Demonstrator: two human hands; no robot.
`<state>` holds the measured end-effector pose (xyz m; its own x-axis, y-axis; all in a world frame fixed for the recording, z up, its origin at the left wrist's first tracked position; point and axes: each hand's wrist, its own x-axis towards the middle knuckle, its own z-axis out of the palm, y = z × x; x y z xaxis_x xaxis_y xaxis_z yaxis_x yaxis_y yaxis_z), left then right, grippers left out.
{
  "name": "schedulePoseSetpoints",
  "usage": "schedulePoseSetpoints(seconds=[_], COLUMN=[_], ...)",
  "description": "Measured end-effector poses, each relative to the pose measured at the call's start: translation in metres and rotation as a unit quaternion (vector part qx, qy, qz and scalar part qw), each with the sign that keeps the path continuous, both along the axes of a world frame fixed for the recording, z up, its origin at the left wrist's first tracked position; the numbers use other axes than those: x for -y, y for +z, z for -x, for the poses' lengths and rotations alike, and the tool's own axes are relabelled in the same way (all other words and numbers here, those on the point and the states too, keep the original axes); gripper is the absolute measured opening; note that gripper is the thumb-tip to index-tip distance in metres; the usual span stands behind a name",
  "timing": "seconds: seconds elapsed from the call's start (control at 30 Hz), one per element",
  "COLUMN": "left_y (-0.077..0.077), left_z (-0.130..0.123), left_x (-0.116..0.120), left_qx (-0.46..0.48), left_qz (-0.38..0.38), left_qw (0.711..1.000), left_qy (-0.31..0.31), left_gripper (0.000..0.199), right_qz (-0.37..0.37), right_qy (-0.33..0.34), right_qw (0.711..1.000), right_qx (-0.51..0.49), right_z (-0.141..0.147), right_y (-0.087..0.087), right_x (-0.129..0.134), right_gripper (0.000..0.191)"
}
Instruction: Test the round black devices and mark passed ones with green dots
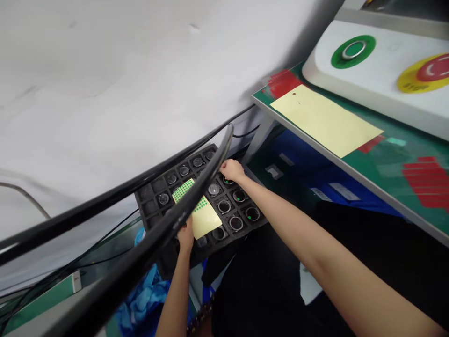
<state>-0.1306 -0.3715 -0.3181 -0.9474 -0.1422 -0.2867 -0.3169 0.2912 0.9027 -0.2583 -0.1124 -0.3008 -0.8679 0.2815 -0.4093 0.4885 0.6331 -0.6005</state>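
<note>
My left hand (186,234) grips the edge of a pale yellow sheet of green dot stickers (207,222); a black cable partly hides its fingers. The sheet lies over a black tray (150,207) divided into square pockets. Round, dark, lens-like parts with bright rims, such as this round part (236,223), sit in many pockets. Several in the right-hand column carry a green dot (249,217). My right hand (232,170) is at the tray's upper right, fingertips pinched together above a round part with a green dot. Whether anything is between those fingers is too small to make out.
Thick black cables (196,192) cross in front of the tray. At right stands a green-topped bench (396,171) with a yellow sheet (326,119), red tape and a white machine panel (382,61) with green and red buttons. Blue plastic (150,290) lies below left; a white wall rises behind.
</note>
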Motion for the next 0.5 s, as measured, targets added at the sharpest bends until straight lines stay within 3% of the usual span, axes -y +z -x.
schedulePoseSetpoints(seconds=[0.13,0.23,0.4,0.5], left_y=[0.012,0.027,0.063,0.089], left_z=[0.004,-0.002,-0.021,-0.027], left_x=[-0.007,-0.015,-0.034,-0.046], left_qx=[0.007,0.012,0.028,0.027], left_qz=[-0.027,-0.047,-0.072,-0.069], left_qw=[0.999,0.998,0.997,0.997], left_qy=[0.036,0.049,0.024,-0.001], left_gripper=[0.033,0.04,0.036,0.032], right_qz=[0.037,0.071,0.146,0.106], right_qy=[-0.013,0.03,0.172,0.214], right_qw=[0.997,0.986,0.935,0.895], right_qx=[-0.059,-0.146,-0.272,-0.377], right_z=[-0.015,-0.058,-0.14,-0.162], right_y=[0.023,0.048,0.077,0.08], right_x=[0.005,0.018,0.042,0.048], right_gripper=[0.019,0.012,0.01,0.014])
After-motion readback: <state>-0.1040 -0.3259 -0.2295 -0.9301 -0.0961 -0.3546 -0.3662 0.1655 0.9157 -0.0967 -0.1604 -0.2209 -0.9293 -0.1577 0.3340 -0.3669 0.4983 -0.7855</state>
